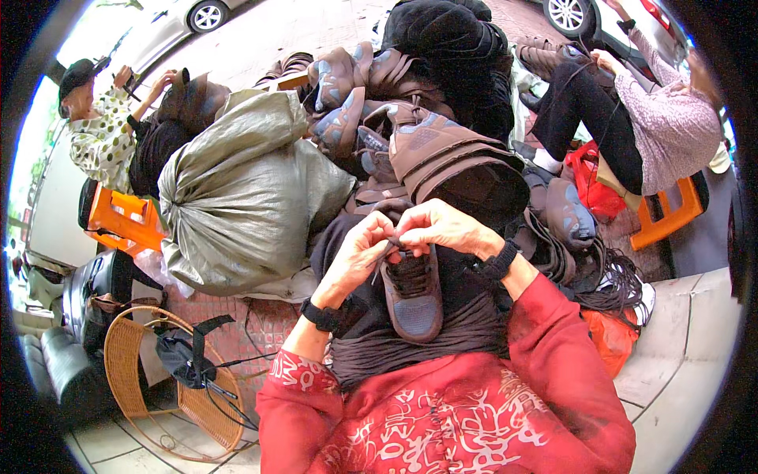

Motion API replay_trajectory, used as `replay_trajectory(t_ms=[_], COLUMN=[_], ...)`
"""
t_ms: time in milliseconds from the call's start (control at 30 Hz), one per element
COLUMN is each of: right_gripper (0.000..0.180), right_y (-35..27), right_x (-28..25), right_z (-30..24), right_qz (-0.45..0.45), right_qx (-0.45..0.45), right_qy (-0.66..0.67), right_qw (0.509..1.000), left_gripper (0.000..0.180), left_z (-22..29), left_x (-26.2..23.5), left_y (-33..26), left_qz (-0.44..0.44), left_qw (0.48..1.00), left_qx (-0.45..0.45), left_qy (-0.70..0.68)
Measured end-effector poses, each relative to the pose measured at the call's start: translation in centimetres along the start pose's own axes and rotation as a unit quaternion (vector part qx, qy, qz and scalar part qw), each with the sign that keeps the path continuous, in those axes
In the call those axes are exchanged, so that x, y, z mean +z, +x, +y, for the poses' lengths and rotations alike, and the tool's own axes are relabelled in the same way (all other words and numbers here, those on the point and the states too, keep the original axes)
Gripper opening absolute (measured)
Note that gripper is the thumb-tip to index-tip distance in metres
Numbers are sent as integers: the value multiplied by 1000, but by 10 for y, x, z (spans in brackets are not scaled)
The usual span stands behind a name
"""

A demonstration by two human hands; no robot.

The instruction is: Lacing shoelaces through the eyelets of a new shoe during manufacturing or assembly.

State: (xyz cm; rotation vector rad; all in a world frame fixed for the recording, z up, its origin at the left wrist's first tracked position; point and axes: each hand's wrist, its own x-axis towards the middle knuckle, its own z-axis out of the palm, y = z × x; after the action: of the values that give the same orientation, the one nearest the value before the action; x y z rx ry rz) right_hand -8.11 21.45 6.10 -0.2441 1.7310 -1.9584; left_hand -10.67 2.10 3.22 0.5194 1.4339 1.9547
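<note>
shoe (pixel 413 291): matt brown suede-like upper, mesh toe, dark woven lace | sack (pixel 241 193), left of centre: grey-green woven plastic, faint sheen, creased | stool (pixel 122 220), left: glossy orange plastic | basket (pixel 134 371), lower left: woven cane, rough | sleeves (pixel 553 355): red printed cloth, matt | paving (pixel 687 347), lower right: smooth pale stone

A big grey sack (pixel 245 197) blocks the far left, and a pile of brown shoes (pixel 426 134) (very tall) blocks straight ahead; bare floor (pixel 687 347) lies right.
</note>
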Motion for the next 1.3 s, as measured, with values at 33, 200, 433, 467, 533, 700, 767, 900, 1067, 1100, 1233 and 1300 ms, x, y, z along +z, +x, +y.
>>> replay_trajectory(t_ms=[33, 200, 433, 467, 533, 700, 767, 900, 1067, 1100, 1233, 1300], right_gripper=[11, 8, 6, 6, 7, 10, 11, 11, 8, 8, 9, 10], right_y=[0, 2, 5, 6, 7, 15, 19, -4, -8, -7, -2, 9], right_x=[0, 10, 17, 15, 12, 12, 16, 17, 27, 21, 25, 25], right_z=[-3, 9, 19, 17, 15, 6, 4, 10, 21, 25, 1, 0], right_qz=[0, 36, 166, 167, 163, 100, 96, 181, 240, 260, 311, 302], right_qx=[4, -73, -71, -71, -64, -99, -148, -156, -136, -158, -228, -249], right_qy=[-35, -118, -30, -30, -17, -15, -110, -258, -178, -175, -211, -237], right_qw=[999, 990, 983, 983, 984, 990, 978, 936, 945, 936, 898, 889], left_gripper=[8, 12, 11, 10, 9, 9, 6, 7, 13, 13, 14, 10], left_z=[-2, 0, -10, -10, -9, -2, 10, -19, -31, -26, 2, -2], left_x=[-3, -12, -3, -4, -2, -5, 6, 12, 15, 19, 26, 16], left_y=[1, 2, -1, 1, 4, 2, -4, 3, -1, 0, -6, -7], left_qz=[-17, -62, -27, -17, -7, 42, 90, 35, -36, -43, 82, 82], left_qw=[1000, 998, 999, 999, 999, 996, 992, 997, 997, 999, 985, 984], left_qx=[-1, -11, 39, 45, 41, 75, 69, 67, 66, 26, 23, 22], left_qy=[5, 18, -18, -19, -17, 24, 50, -20, 27, -22, 148, 158])
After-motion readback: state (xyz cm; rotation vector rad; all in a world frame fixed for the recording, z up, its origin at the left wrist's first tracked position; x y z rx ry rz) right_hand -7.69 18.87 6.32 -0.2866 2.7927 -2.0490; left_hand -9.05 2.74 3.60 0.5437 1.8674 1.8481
